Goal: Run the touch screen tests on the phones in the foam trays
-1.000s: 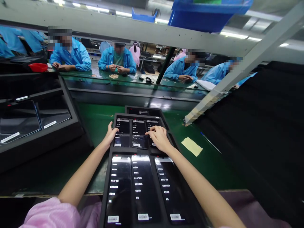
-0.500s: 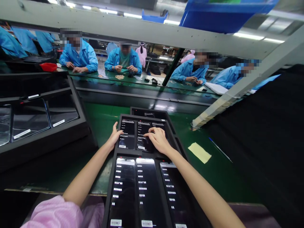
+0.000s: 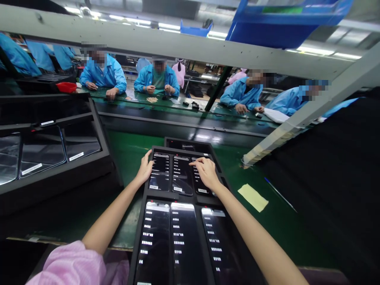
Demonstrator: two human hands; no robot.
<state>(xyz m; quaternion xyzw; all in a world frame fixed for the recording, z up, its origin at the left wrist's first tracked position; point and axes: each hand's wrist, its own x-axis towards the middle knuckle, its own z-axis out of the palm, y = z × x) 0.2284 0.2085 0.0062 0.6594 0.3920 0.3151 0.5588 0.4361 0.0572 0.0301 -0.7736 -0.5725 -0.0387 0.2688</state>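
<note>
A black foam tray (image 3: pixel 162 196) holds two rows of smartphones with lit menu screens. My left hand (image 3: pixel 145 168) rests at the tray's far left edge, fingers stretched along it, thumb tip at the edge of the far-left phone (image 3: pixel 160 178). My right hand (image 3: pixel 208 172) is over the far-right phone (image 3: pixel 199 183), its index finger extended between that phone and the far-middle phone (image 3: pixel 181 178); whether the fingertip touches glass I cannot tell. Neither hand grips a phone. Closer to me lie the near-left phone (image 3: pixel 156 245), near-middle phone (image 3: pixel 185 245) and near-right phone (image 3: pixel 218 241).
Behind this tray sits another dark tray (image 3: pixel 190 146). A larger tray of dark-screened phones (image 3: pixel 111 170) stands left. On the green table (image 3: pixel 124 146) lie a yellow cloth (image 3: pixel 253 197) and a pen (image 3: pixel 280 194). A slanted white post (image 3: pixel 267 142) rises right; co-workers in blue sit opposite.
My right hand has shifted right, from the far-middle phone towards the far-right one. The far-middle and far-right screens now show Chinese menus; the far-left screen's text differs. The view has tilted slightly up.
</note>
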